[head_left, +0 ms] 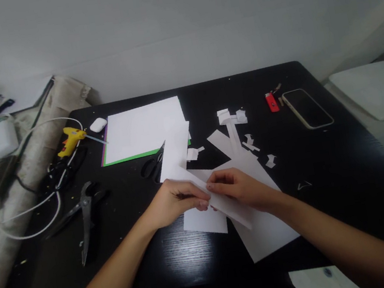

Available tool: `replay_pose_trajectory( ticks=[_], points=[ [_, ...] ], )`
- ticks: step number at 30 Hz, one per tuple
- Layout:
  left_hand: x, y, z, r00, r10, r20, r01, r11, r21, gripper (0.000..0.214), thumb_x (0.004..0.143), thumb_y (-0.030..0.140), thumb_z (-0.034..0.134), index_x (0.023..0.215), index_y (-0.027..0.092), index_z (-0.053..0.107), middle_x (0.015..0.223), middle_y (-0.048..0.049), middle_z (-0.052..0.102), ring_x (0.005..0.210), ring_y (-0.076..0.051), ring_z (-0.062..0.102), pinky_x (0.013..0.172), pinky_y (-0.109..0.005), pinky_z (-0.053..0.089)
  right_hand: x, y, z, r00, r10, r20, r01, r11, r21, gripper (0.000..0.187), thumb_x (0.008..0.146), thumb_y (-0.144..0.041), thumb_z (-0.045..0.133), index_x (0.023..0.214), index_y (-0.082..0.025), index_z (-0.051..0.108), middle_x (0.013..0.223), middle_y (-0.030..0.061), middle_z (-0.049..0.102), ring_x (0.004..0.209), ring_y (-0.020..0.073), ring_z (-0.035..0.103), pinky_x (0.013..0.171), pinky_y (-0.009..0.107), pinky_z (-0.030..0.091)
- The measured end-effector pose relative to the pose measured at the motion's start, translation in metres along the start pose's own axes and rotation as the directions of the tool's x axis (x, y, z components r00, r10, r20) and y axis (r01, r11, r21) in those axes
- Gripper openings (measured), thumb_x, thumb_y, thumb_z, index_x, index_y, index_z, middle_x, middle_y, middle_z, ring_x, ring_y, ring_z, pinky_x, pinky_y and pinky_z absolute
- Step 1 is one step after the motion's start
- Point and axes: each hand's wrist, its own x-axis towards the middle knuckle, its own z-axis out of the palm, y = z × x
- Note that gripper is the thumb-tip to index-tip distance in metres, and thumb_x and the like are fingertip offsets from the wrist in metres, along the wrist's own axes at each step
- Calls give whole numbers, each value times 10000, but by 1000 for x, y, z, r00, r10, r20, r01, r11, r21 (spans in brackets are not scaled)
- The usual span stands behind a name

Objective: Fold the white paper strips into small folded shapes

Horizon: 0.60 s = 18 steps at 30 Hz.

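A folded strip of white paper (230, 209) is pinched between my two hands, slanting down to the right. My left hand (182, 196) grips its left side with thumb and fingers closed. My right hand (238, 186) has its fingertips closed on the upper edge, close to the left hand's fingertips. Beneath lie loose white sheets (268, 229), partly covered by my hands. Another white piece (174, 149) lies behind my left hand, over the black scissors (150, 168). Small paper scraps (249, 141) are scattered beyond my right hand.
Back left, a stack of paper (141, 128) shows green and purple edges. Left are a yellow glue gun (71, 140), a white earbud case (98, 125), pliers (85, 208) and a white cable (57, 201). A red lighter (271, 102) and a phone (307, 108) lie right.
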Motion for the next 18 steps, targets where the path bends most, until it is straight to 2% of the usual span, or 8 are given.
replay_pose_trajectory(
  ticks=[8, 10, 15, 18],
  points=[
    [-1, -1, -2, 1000, -10, -13, 10, 1000, -16, 89, 784, 161, 812, 873, 157, 812, 797, -68, 809, 748, -192, 781, 737, -278, 646, 2, 3, -1, 996, -2, -87, 2, 1000, -2, 310, 773, -453, 823, 744, -158, 731, 656, -8, 624, 602, 108, 492, 569, 257, 346],
    [0, 1, -3, 1000, -6, -17, 6, 1000, -17, 89, 779, 159, 815, 867, 153, 812, 794, -69, 808, 746, -192, 779, 732, -276, 645, 1, 3, -1, 996, 8, -90, -9, 1000, -15, 319, 789, -468, 808, 764, -156, 745, 676, 3, 652, 610, 111, 521, 574, 255, 365],
    [0, 4, -6, 998, -2, -58, 2, 1000, 6, 73, 761, 152, 826, 832, 142, 815, 768, -67, 804, 718, -182, 769, 699, -254, 636, 0, 4, -3, 998, 57, 8, -58, 998, 37, 352, 837, -516, 758, 826, -165, 740, 773, 49, 749, 685, 166, 662, 634, 280, 481],
    [1, 5, -7, 997, -16, -74, 17, 1000, 11, 83, 751, 142, 828, 833, 139, 817, 756, -65, 802, 702, -176, 766, 689, -246, 634, 0, 5, -3, 998, 60, -14, -59, 997, 49, 350, 825, -514, 774, 780, -172, 715, 726, 47, 757, 655, 172, 682, 622, 280, 497]
  ],
)
